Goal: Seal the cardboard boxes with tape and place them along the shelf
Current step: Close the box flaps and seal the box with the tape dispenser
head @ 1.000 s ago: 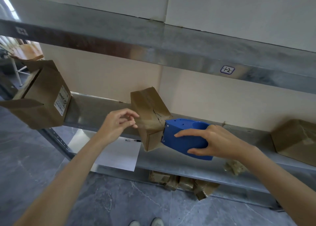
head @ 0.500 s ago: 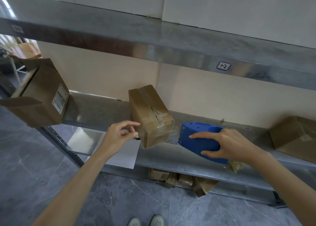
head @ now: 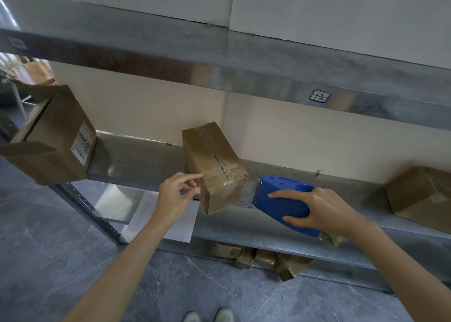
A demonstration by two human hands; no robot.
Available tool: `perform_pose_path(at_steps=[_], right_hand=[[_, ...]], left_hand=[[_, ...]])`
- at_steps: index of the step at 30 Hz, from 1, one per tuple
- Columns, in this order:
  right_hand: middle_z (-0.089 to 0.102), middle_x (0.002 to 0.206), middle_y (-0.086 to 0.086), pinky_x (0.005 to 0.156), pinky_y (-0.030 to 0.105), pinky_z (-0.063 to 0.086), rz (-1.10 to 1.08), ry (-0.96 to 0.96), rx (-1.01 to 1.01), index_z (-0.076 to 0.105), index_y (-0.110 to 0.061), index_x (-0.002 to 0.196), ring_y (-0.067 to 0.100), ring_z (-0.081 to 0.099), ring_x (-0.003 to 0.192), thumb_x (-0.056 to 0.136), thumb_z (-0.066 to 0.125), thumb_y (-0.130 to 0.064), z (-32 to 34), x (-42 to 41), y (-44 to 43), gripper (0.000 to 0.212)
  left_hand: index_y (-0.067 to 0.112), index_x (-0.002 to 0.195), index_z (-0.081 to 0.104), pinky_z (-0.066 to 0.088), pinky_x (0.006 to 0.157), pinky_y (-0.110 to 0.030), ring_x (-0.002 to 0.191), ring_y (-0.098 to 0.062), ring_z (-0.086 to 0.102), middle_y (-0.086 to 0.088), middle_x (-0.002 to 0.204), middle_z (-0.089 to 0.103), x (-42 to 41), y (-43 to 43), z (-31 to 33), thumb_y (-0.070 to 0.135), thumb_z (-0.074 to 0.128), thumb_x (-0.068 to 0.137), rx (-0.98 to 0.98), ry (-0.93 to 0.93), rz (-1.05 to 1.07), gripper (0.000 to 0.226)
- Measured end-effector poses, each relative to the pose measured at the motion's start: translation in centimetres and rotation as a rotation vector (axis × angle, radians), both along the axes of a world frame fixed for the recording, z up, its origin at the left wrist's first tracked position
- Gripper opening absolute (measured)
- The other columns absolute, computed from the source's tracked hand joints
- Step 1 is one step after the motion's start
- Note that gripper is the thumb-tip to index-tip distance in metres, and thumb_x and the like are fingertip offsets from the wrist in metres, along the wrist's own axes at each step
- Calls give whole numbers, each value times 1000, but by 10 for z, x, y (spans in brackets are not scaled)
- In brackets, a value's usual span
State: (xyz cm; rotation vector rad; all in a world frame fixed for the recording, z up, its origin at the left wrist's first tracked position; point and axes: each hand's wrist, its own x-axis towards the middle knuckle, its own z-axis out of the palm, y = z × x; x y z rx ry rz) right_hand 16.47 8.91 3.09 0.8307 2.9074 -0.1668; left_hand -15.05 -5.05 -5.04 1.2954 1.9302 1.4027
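A small taped cardboard box [head: 214,165] sits on the metal shelf [head: 146,160], its near end jutting past the shelf's front edge. Clear tape crosses its near end and top. My left hand [head: 179,192] is at the box's near left corner, fingertips pinched together against it. My right hand [head: 317,209] grips a blue tape dispenser [head: 280,199] just right of the box, with a small gap between them. An open box [head: 53,138] with a white label stands at the shelf's left end. Another box [head: 422,195] rests at the right.
An upper metal shelf [head: 244,60] marked "1-2" overhangs the working shelf. A white paper sheet [head: 166,216] hangs below the shelf front. Crumpled tape scraps [head: 263,258] lie on the floor under the shelf. My shoes [head: 207,316] show at the bottom.
The right hand pulled the blue dispenser off the box's end and to the right. The box settled flat on the shelf. The left hand stayed at its near left corner.
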Motion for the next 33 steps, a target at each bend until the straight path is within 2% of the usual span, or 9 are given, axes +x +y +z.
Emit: perform_pose_path(at_steps=[6, 10, 14, 18, 21, 23, 26, 29, 33], right_hand=[[67, 102, -21, 65, 12, 48, -10, -19, 0, 8, -74, 127, 4, 59, 66, 89, 49, -62, -4, -4, 3, 57], [66, 99, -22, 56, 8, 39, -25, -26, 10, 19, -68, 135, 2, 53, 58, 89, 50, -61, -3, -7, 3, 56], [40, 63, -32, 48, 10, 30, -53, -43, 26, 27, -62, 139, -1, 44, 47, 89, 54, -59, -1, -12, 1, 57], [32, 58, -30, 47, 10, 28, -56, -48, 20, 29, -61, 138, 0, 42, 45, 89, 55, -58, -1, -14, 3, 56], [34, 60, -30, 48, 10, 28, -55, -61, 17, 26, -62, 138, 0, 42, 46, 89, 55, -58, -2, -16, 5, 57], [41, 63, -29, 49, 11, 29, -42, -64, 17, 22, -63, 138, 0, 43, 47, 89, 53, -58, -2, -17, 5, 58], [64, 84, -20, 50, 10, 31, -29, -75, 18, 20, -64, 139, 2, 46, 52, 90, 50, -60, -3, -16, 6, 58], [67, 96, -19, 52, 9, 30, -30, -86, 20, 22, -62, 141, 2, 48, 56, 90, 49, -61, -4, -14, 7, 58], [66, 99, -19, 52, 8, 30, -36, -86, 15, 22, -62, 141, 1, 48, 56, 90, 48, -62, -8, -13, 7, 58]], left_hand=[[20, 122, 68, 52, 81, -13, 78, -7, 64, 0, 110, 57, 12, 4, -9, -7, 71, 84, 59, 113, 26, 46], [24, 121, 66, 49, 78, -7, 83, -2, 63, 3, 129, 46, 12, 5, -12, -6, 74, 82, 70, 112, 35, 50], [28, 121, 64, 49, 78, -7, 83, -5, 65, 4, 129, 49, 13, 6, -18, -7, 74, 80, 108, 160, 15, 55], [31, 120, 66, 58, 81, -32, 88, -4, 63, 9, 135, 49, 9, 5, -23, 9, 79, 80, 89, 287, 50, 47], [24, 114, 69, 46, 103, -45, 127, -13, 49, 7, 143, 49, 6, 10, -26, 16, 81, 78, 104, 400, 70, 39], [18, 102, 68, 33, 114, -36, 144, -16, 34, 4, 146, 50, 7, 17, -27, 10, 79, 79, 136, 393, 37, 26], [17, 92, 62, 30, 112, -16, 144, -14, 37, 2, 142, 56, 9, 25, -28, 1, 74, 82, 155, 332, 42, 22], [13, 92, 61, 35, 111, -19, 140, -17, 43, -1, 139, 58, 9, 29, -31, -3, 72, 83, 172, 337, 59, 21], [12, 98, 57, 28, 112, -11, 144, -17, 35, -2, 144, 51, 11, 31, -40, -9, 71, 81, 185, 327, 44, 30]])
